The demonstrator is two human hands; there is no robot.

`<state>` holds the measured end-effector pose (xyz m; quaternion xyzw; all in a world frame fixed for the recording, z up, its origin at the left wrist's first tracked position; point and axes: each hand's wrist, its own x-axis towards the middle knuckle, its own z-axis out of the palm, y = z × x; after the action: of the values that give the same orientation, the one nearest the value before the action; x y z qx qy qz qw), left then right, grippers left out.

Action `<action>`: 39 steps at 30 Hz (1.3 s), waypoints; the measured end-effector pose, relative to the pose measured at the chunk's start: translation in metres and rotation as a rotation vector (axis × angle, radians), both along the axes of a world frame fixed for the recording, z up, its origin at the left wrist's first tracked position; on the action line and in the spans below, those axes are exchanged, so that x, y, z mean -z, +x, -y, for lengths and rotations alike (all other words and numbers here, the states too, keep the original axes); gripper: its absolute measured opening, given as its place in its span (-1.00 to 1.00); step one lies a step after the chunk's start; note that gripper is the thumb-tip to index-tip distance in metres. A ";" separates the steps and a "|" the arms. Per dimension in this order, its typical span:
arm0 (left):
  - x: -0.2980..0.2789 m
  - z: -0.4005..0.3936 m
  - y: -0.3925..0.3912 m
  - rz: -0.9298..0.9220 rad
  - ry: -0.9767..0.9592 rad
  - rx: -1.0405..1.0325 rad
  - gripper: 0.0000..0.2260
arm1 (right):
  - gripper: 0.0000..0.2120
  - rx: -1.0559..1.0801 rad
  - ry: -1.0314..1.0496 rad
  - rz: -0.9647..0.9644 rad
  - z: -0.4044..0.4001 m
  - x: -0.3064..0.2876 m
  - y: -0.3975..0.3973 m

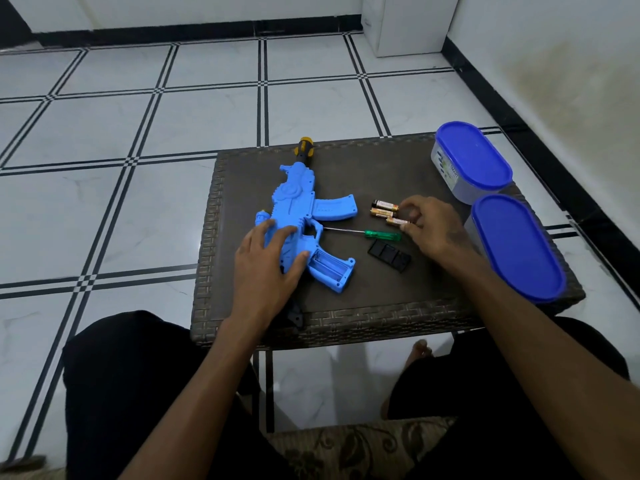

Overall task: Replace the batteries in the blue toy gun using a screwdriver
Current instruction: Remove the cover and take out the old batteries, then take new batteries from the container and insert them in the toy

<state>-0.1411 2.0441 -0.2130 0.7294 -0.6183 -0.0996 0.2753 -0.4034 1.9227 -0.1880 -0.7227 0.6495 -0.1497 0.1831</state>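
Two blue-lidded containers (472,161) (519,247) stand on the wicker table's (381,317) right edge.

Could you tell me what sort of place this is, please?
Probably a room in a home: a tiled floor, a low woven table holding two lidded tubs, and a patterned cushion under the seated person.

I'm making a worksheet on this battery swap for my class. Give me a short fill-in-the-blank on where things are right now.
1. The left hand rests flat on the blue ____.
2. The right hand pinches one of the ____ batteries lying on the table.
3. The screwdriver on the table has a ____ handle.
4. The black cover is off, so the compartment in the gun's grip is ____.

Missing words: toy gun; three; green; open
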 end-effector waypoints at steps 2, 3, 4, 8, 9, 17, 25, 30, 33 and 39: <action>0.000 0.001 0.000 0.013 0.004 0.007 -0.54 | -0.73 -0.006 -0.118 0.032 -0.008 -0.004 0.001; 0.001 0.000 0.000 0.029 0.012 0.003 -0.49 | -0.80 -0.026 -0.157 0.054 -0.014 -0.008 0.003; 0.001 0.001 0.000 0.029 0.029 -0.005 -0.43 | -0.87 -0.060 -0.173 0.064 -0.022 -0.011 0.007; -0.004 0.000 0.003 -0.159 0.145 -0.007 -0.21 | -0.76 -0.224 -0.017 -0.187 -0.055 -0.011 0.019; -0.005 -0.001 0.004 -0.172 0.163 0.005 -0.19 | -0.72 -0.232 0.027 -0.254 -0.061 -0.009 0.020; -0.003 -0.006 0.009 -0.128 0.148 0.027 -0.18 | -0.71 -0.168 0.128 -0.091 -0.068 -0.006 0.028; -0.002 -0.011 0.009 -0.162 0.133 0.002 -0.19 | -0.63 -0.145 0.083 -0.057 -0.069 0.001 0.025; -0.002 -0.010 0.008 -0.145 0.130 0.002 -0.19 | -0.59 -0.184 0.115 -0.089 -0.063 -0.001 0.025; -0.003 -0.010 0.010 -0.106 0.109 0.012 -0.18 | -0.65 -0.176 0.042 -0.060 -0.057 -0.012 0.019; -0.027 0.009 -0.016 -0.042 0.029 0.101 -0.18 | -0.78 0.038 -0.273 -0.008 0.004 -0.054 -0.033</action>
<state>-0.1568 2.0352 -0.1859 0.6989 -0.6470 -0.1376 0.2721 -0.4368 1.9188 -0.1339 -0.7289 0.6376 -0.2371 0.0775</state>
